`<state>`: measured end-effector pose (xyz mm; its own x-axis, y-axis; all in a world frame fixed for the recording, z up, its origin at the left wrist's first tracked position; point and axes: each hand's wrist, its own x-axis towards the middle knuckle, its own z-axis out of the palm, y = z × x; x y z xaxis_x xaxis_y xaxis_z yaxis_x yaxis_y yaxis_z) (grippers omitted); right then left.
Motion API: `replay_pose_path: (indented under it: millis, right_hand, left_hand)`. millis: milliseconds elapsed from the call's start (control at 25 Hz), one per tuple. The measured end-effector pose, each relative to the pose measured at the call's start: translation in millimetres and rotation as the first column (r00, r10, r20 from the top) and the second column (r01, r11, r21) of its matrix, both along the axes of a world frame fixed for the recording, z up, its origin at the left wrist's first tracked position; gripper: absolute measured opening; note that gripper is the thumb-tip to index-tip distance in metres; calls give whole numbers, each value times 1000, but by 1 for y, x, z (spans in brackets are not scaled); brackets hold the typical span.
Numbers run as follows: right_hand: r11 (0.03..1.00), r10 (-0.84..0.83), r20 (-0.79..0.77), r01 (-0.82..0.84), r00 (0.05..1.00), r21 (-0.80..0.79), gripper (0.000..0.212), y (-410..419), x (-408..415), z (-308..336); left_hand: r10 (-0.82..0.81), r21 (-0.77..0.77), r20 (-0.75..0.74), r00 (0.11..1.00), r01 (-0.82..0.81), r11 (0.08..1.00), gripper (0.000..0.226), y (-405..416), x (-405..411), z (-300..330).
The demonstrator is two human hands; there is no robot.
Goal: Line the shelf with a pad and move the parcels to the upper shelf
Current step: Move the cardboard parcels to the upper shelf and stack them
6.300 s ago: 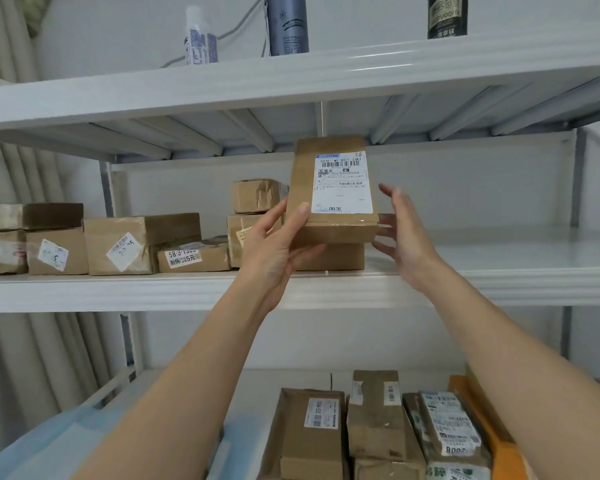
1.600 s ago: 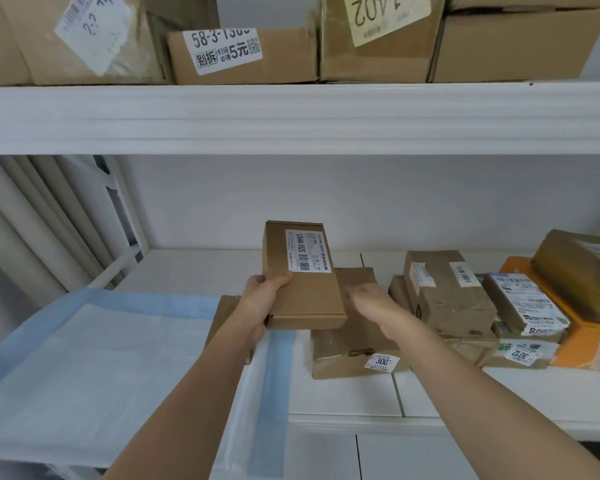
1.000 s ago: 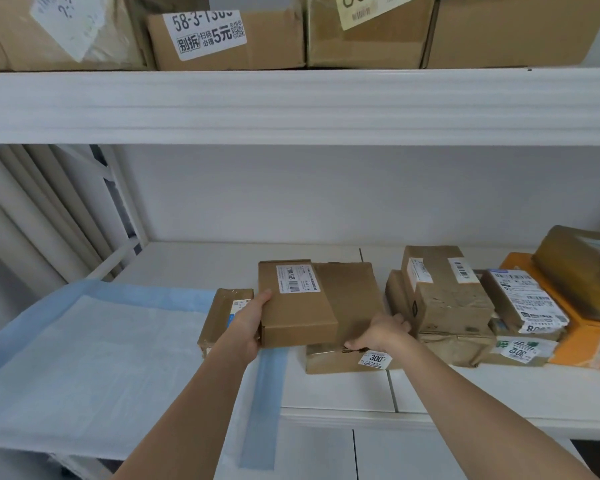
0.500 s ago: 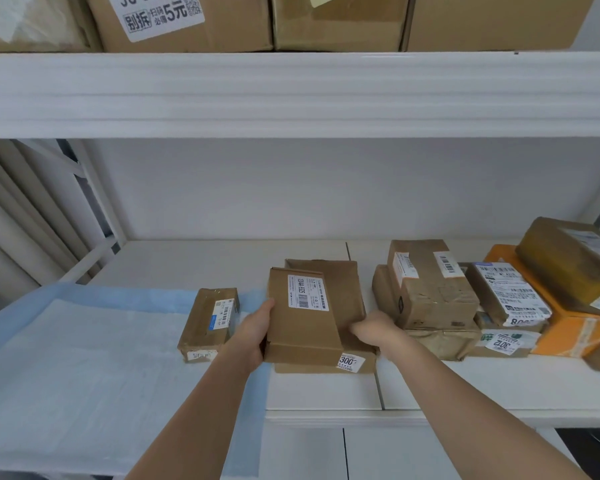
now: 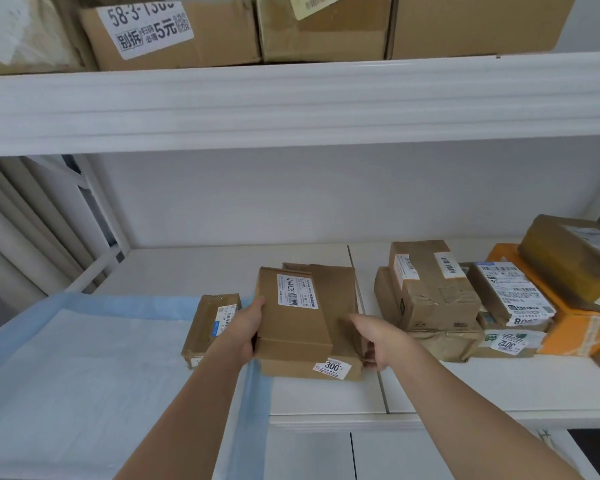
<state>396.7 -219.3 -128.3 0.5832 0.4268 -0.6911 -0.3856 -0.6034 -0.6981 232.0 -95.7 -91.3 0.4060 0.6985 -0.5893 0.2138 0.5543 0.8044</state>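
The step in hand looks like picking up two stacked parcels from the lower shelf [image 5: 326, 396] to carry them to the upper shelf [image 5: 291, 105]. The left hand [image 5: 245, 329] grips the left edge of the top parcel [image 5: 293, 317], thumb on its upper face, fingers curled under the side. The right hand [image 5: 374, 337] reaches to the right edge of the bottom parcel [image 5: 340, 358], the one w/ the "300" sticker; fingers curl down over that edge and seem to grip it, though the fingertips are mostly hidden. Both forearms come up from the bottom of the frame, converging on the stack, wrists roughly level. To do this well, probably best to clamp both parcels together btw the palms, or slide one hand under the bottom one, so the top parcel doesn't slip off during the lift; it sits offset to the left, so it may tip. The pad [image 5: 84, 358] covers only the left part of the shelf and its right strip lies just under the stack's left corner, so lifting straight up should avoid dragging it. A small parcel [image 5: 210, 327] sits on the pad just beside the left hand; more parcels [image 5: 430, 289] wait to the right, others already on the upper shelf.
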Motion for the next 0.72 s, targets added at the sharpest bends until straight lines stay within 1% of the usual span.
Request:
replay_pose_path:
  millis: [40,80,120,200,320,360,440,520,640,720]
  right_hand:
    - [1000,-9,-15,9,1000,12,41,-3,2,-4]
    - [1000,-9,-21,9,1000,10,30,-6,3,-8]
    - [1000,5,-21,-5,1000,-2,26,-9,3,-7]
    - [999,6,-40,-5,999,32,28,-7,2,-6]
    - [994,21,-92,-11,996,107,51,-1,9,-1]
    - [993,30,-113,-17,993,119,54,0,11,3]
    - [983,24,-85,-8,996,184,43,-1,12,15]
    - [976,13,6,-14,1000,215,31,-4,14,26]
    - [968,-53,132,18,990,250,30,-10,18,33]
    - [963,-74,157,29,985,269,30,-13,20,36]
  left_hand:
    - [11,-6,-1,1000,-11,1000,31,0,-2,0]
    - [17,-9,-2,1000,-17,1000,31,-1,-4,0]
    - [22,-7,-6,1000,-22,1000,31,-1,-6,0]
    - [32,-8,1,999,-32,999,30,-2,-8,1]
    - [54,-45,23,998,-53,998,29,-1,-10,6]
    - [62,-56,27,998,-61,997,28,1,-12,7]
    - [73,-84,45,996,-69,994,26,-2,-14,12]
    - [93,-87,69,993,-87,992,27,-3,-17,19]
    - [138,-63,111,984,-131,989,29,3,-24,29]
    - [190,-109,192,963,-172,979,29,8,-27,33]
